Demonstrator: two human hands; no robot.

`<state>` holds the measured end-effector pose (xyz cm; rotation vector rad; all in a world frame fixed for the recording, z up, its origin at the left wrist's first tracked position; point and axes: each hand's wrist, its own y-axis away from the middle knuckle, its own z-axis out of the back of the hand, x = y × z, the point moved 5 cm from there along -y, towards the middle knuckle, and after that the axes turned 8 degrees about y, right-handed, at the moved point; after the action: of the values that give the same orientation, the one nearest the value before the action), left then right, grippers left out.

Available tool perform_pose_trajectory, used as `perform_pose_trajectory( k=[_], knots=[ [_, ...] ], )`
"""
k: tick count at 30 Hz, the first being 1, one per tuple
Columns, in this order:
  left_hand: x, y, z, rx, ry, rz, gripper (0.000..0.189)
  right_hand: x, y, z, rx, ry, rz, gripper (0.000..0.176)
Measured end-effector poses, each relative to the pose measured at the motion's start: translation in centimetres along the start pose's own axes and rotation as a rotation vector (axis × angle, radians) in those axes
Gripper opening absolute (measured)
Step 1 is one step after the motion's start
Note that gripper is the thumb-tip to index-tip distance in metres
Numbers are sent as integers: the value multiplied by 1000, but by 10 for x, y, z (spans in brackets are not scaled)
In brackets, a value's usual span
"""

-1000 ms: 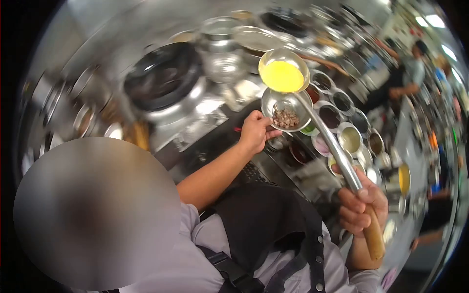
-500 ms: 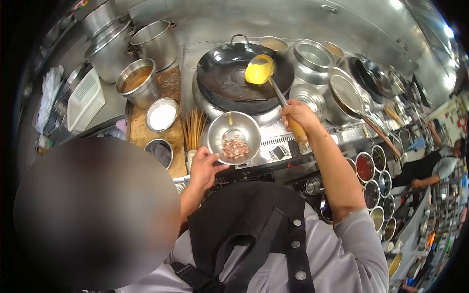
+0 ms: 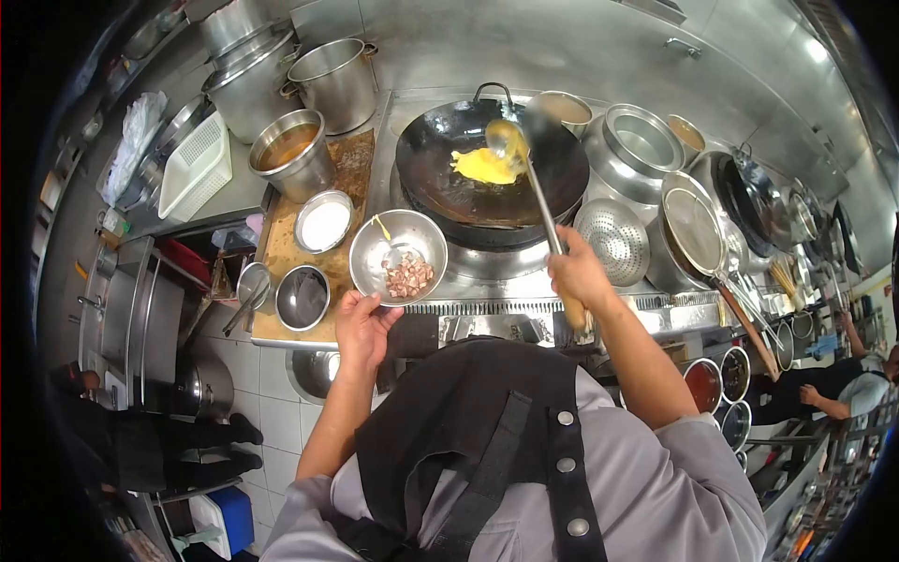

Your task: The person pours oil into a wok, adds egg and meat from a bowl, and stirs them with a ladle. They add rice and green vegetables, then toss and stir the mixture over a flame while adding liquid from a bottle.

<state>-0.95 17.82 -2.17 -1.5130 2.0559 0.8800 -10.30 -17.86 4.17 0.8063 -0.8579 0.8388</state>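
My left hand grips the near rim of a steel bowl that holds chopped brownish-pink meat. My right hand holds the wooden handle of a long ladle, whose cup is tipped over the black wok. Yellow beaten egg lies in the wok just under the ladle's cup. The bowl hangs left of the wok, above the front edge of the stove.
A wooden board to the left carries a pot of brown liquid, a bowl of white powder and a dark bowl. Right of the wok are a perforated strainer, pans and sauce containers. Another person stands far right.
The egg has gone from the ladle into the wok. The ladle's cup now tilts over the wok, and the meat bowl has shifted left with my left hand.
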Motion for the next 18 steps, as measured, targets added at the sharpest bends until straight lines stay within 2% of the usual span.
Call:
perform_pose_trajectory(
  k=[1,2,4,5,6,8,10,11,12,14,16,18],
  knots=[
    [-1,0,-5,-2,-1,-24,9,-2,8,-4,86,-163,-62,62],
    [0,-1,-10,-3,0,-46,9,-7,-1,3,90,-164,-60,62],
    [3,-10,-16,-7,3,-68,9,-19,-20,9,290,-570,-129,58],
    [5,-10,-16,-10,6,-86,10,-18,-35,10,313,-611,-148,55],
    [8,-12,-17,-15,3,-82,10,-16,-49,8,307,-575,-92,57],
    [8,-19,-25,51,-2,-80,10,-17,-50,-1,21,-17,35,59],
    [7,-23,-34,60,-11,-80,11,-13,-2,-6,-17,-12,8,61],
    [8,-26,-38,64,-23,-84,11,-24,4,-5,63,-133,-78,60],
    [10,-28,-39,63,-33,-86,11,-31,-6,10,65,-127,-75,60],
    [17,-38,-36,72,-37,-70,10,-42,-30,21,331,-602,-112,57],
    [20,-41,-43,99,-38,-63,10,-28,-36,4,258,-600,-132,52],
    [20,-44,-53,69,-42,-57,15,-23,-30,-6,-67,-46,49,48]
  ],
)
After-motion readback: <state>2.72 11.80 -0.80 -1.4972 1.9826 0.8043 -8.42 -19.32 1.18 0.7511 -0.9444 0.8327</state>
